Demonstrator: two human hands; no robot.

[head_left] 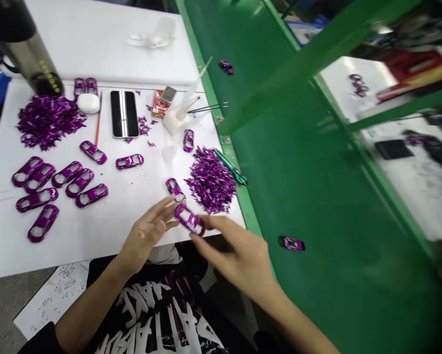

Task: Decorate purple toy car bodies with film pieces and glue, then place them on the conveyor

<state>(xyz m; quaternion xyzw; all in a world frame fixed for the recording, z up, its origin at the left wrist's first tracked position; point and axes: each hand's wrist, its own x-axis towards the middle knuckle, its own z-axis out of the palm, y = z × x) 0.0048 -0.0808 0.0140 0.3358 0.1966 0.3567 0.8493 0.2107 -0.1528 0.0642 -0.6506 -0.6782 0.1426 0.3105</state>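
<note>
A purple toy car body, with window openings showing, is pinched by its right end between thumb and fingers of my right hand, above the table's front edge. Just left of it, my left hand has its fingers bent and apart; whether a fingertip touches the shell I cannot tell. Behind the hands lies another purple car body. A heap of small purple pieces is close by on the right, beside a green-handled tool.
Several car bodies and a second purple heap lie left on the white table. Behind are a phone, a bottle and tweezers in a white holder. A green conveyor on the right carries a toy car.
</note>
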